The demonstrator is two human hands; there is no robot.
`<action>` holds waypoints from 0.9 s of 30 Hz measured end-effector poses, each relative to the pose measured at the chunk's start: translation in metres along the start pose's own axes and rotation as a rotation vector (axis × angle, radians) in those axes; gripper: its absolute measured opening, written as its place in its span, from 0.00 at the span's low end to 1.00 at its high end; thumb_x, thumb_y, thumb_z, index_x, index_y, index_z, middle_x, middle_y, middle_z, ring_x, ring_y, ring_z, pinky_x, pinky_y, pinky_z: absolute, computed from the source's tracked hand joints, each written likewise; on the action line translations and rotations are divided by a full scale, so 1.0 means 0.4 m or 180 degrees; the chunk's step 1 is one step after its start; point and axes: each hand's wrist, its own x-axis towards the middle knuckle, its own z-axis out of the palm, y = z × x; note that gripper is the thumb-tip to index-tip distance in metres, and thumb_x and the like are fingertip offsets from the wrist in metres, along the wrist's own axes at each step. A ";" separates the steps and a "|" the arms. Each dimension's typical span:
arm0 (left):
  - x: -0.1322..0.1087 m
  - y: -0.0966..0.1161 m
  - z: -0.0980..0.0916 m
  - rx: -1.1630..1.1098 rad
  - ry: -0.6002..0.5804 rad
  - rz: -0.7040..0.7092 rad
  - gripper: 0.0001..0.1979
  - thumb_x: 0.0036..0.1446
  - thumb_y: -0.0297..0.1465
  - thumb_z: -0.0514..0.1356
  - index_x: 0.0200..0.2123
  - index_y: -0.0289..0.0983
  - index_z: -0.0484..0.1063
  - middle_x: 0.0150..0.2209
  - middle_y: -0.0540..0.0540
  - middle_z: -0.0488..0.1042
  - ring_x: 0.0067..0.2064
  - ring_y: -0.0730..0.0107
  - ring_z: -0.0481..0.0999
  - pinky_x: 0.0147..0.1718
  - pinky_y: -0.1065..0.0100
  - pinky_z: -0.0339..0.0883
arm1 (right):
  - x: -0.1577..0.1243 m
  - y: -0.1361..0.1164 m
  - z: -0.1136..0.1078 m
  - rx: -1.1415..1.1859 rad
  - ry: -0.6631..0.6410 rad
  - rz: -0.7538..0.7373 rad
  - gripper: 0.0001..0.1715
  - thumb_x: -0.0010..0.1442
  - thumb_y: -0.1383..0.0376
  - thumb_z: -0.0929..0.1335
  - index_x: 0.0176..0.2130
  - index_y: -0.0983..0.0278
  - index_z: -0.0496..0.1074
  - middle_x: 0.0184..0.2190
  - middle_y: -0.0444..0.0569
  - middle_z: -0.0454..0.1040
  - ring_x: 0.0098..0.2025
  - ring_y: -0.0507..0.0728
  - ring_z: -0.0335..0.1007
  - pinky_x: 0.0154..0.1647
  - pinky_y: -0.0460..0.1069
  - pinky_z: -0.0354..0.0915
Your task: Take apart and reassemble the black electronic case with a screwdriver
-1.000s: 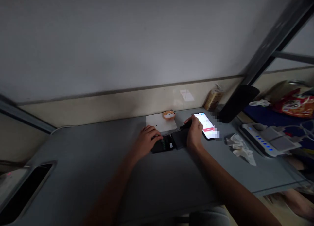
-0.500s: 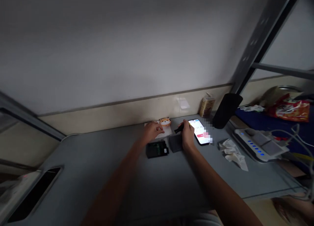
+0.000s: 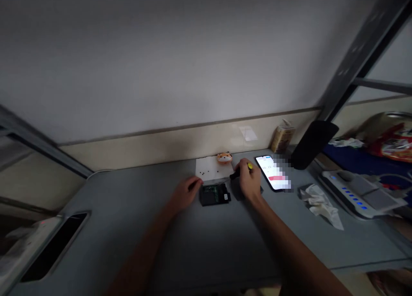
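A black device with its green circuit board exposed (image 3: 215, 194) lies on the grey table. At its upper left corner is my left hand (image 3: 186, 193), thumb and fingertips pinched together; whatever they may hold is too small to make out. My right hand (image 3: 249, 180) grips a screwdriver (image 3: 236, 174) with a dark handle and a yellow end, its thin shaft pointing left towards the device's upper right. Behind the device, several tiny dark bits like screws lie on a white sheet of paper (image 3: 209, 165). A dark flat piece (image 3: 237, 189) is partly hidden under my right hand.
An orange-and-white animal-faced object (image 3: 224, 158) rests on the paper. To the right are a lit phone (image 3: 272, 171), a drink carton (image 3: 283, 136), a dark upright object (image 3: 313, 143), crumpled tissue (image 3: 322, 203) and a power strip (image 3: 350, 197). A dark-screened device (image 3: 56, 246) lies at left.
My left hand has come off the paper, back and left to the device's corner, uncovering the tiny dark bits. My right hand still holds the screwdriver, now pointing at the device. The view has shifted slightly.
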 end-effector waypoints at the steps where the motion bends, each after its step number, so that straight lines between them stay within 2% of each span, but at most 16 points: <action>1: -0.009 -0.002 0.009 -0.0061 -0.0011 0.0039 0.14 0.67 0.38 0.53 0.37 0.40 0.77 0.35 0.47 0.81 0.36 0.65 0.78 0.39 0.67 0.70 | -0.005 -0.005 0.017 -0.0069 -0.0108 -0.0126 0.22 0.60 0.54 0.59 0.19 0.58 0.64 0.16 0.42 0.65 0.22 0.54 0.62 0.27 0.49 0.56; 4: -0.017 0.000 0.027 -0.0086 -0.0011 0.0138 0.14 0.68 0.37 0.52 0.43 0.41 0.76 0.39 0.47 0.81 0.39 0.64 0.80 0.42 0.66 0.71 | -0.005 -0.016 0.076 -0.0348 -0.0467 -0.0448 0.22 0.60 0.54 0.60 0.19 0.58 0.63 0.15 0.42 0.63 0.21 0.53 0.60 0.25 0.49 0.53; 9: -0.012 -0.002 0.031 0.0130 -0.0144 0.0343 0.12 0.68 0.33 0.52 0.39 0.41 0.76 0.39 0.45 0.82 0.41 0.62 0.80 0.43 0.65 0.71 | 0.007 -0.018 0.143 -0.0589 -0.0702 -0.0667 0.19 0.57 0.56 0.60 0.18 0.58 0.59 0.15 0.43 0.62 0.22 0.53 0.58 0.27 0.49 0.52; 15: -0.010 -0.009 0.034 0.0182 -0.0172 0.0436 0.12 0.68 0.30 0.53 0.39 0.40 0.77 0.38 0.46 0.82 0.41 0.63 0.80 0.43 0.64 0.72 | -0.004 -0.007 0.137 -0.0559 -0.0519 -0.0464 0.20 0.57 0.56 0.61 0.17 0.58 0.60 0.13 0.42 0.59 0.21 0.53 0.56 0.27 0.50 0.50; 27: -0.009 -0.008 0.037 0.0159 -0.0155 0.0339 0.10 0.67 0.30 0.54 0.39 0.40 0.77 0.38 0.46 0.81 0.40 0.64 0.80 0.44 0.64 0.71 | -0.022 -0.005 0.133 -0.0526 -0.0467 -0.0577 0.20 0.57 0.58 0.60 0.16 0.58 0.58 0.13 0.42 0.60 0.19 0.52 0.56 0.26 0.50 0.51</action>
